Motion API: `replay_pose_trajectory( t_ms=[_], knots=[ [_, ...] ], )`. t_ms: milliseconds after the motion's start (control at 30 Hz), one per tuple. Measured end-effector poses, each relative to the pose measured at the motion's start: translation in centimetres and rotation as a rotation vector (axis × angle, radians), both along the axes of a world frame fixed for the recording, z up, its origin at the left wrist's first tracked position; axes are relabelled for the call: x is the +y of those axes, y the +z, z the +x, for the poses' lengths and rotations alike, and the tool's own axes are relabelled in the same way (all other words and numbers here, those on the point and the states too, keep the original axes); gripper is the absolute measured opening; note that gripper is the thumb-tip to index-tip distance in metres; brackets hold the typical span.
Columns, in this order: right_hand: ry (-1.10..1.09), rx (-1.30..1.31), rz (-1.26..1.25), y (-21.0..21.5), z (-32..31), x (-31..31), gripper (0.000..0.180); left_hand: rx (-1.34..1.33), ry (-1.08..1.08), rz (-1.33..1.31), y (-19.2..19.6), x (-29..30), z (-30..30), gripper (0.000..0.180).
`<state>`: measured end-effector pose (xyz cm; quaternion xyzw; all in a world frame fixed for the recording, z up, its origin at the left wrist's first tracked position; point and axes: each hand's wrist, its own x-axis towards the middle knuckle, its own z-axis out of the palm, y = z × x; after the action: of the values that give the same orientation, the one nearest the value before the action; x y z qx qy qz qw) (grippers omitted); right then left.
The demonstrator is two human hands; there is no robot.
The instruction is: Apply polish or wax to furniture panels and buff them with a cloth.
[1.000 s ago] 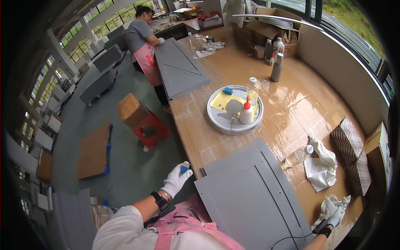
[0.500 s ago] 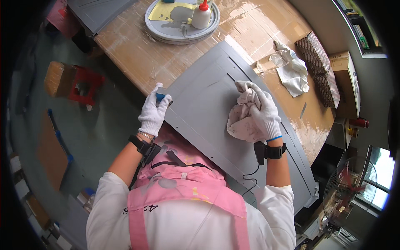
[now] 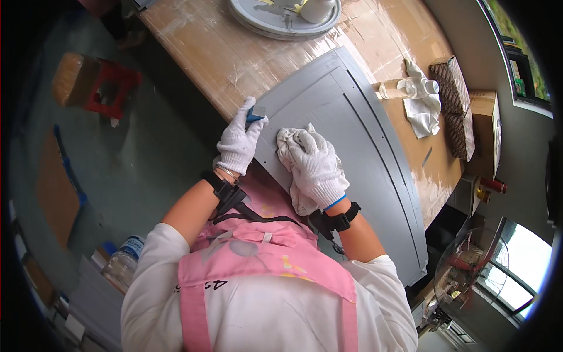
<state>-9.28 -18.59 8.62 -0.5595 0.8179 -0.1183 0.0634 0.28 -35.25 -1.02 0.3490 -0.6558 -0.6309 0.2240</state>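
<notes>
A large grey panel (image 3: 375,176) with slots and small holes lies across the table in front of me. My left hand (image 3: 237,144), in a white knit glove, is at the panel's left edge. Between its thumb and fingers is a small blue and grey block-like piece (image 3: 255,115), whose exact kind I cannot make out. My right hand (image 3: 316,164), gloved too, presses a crumpled, stained white rag (image 3: 286,142) onto the panel near its left edge. The rag's lower end hangs toward my apron.
The brown table (image 3: 199,64) bears a round grey lid (image 3: 281,26) with a white bottle (image 3: 317,10). On the right are a clear bottle (image 3: 404,88), a white cloth (image 3: 423,114) and patterned boxes (image 3: 451,105). A red stool (image 3: 111,88) stands left; a fan (image 3: 472,267) is lower right.
My right hand has moved the rag left across the panel, toward my left hand. The left hand keeps the blue piece at the edge. The whole view has shifted somewhat.
</notes>
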Motion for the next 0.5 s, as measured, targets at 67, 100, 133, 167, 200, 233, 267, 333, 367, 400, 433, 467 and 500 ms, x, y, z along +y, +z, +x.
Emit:
replay_pose_trajectory(
  t_ms=[67,100,133,167,200,233,267,333,367,400,433,467,500],
  knots=[
    [0.054,-0.023,0.016,0.3,0.4,-0.1,0.023,-0.038,0.008,-0.044,-0.4,0.0,-0.1,0.056],
    [0.076,-0.060,0.038,0.8,0.6,-0.4,0.022,-0.043,0.004,-0.070,-0.5,0.0,-0.1,0.055],
    [0.099,-0.097,0.061,1.4,0.6,-0.6,0.021,-0.049,0.000,-0.096,-0.5,-0.1,-0.1,0.053],
    [0.081,-0.104,0.109,2.4,0.4,-0.9,0.022,-0.056,-0.002,-0.121,-0.5,-0.1,-0.1,0.052],
    [0.097,-0.095,0.117,2.5,0.0,-0.5,0.023,-0.075,-0.019,-0.124,-0.1,-0.2,-0.1,0.052],
    [0.116,-0.085,0.127,2.3,-0.7,0.1,0.025,-0.093,-0.032,-0.124,0.5,-0.3,-0.1,0.052],
    [0.136,-0.076,0.137,2.1,-1.4,0.7,0.028,-0.112,-0.045,-0.125,0.9,-0.4,-0.1,0.052],
    [-0.070,0.182,0.155,1.1,-2.6,2.5,0.027,-0.056,-0.030,-0.148,-0.3,-0.4,-0.1,0.052],
    [-0.190,0.183,0.171,0.3,-4.4,3.7,0.031,-0.031,-0.023,-0.157,-0.8,-0.3,-0.1,0.051],
    [-0.313,0.181,0.183,0.3,-5.2,3.9,0.034,-0.034,-0.025,-0.129,-0.6,-0.3,0.0,0.053],
    [-0.350,0.111,0.103,0.0,-5.2,4.0,0.036,-0.037,-0.028,-0.100,-0.3,-0.3,0.0,0.055],
    [-0.387,0.040,0.023,-0.1,-5.1,4.1,0.037,-0.039,-0.031,-0.073,0.0,-0.3,0.0,0.057],
    [-0.419,-0.032,-0.060,0.0,-5.0,3.8,0.039,-0.017,-0.002,-0.107,-0.6,-0.2,0.1,0.057]
  ],
)
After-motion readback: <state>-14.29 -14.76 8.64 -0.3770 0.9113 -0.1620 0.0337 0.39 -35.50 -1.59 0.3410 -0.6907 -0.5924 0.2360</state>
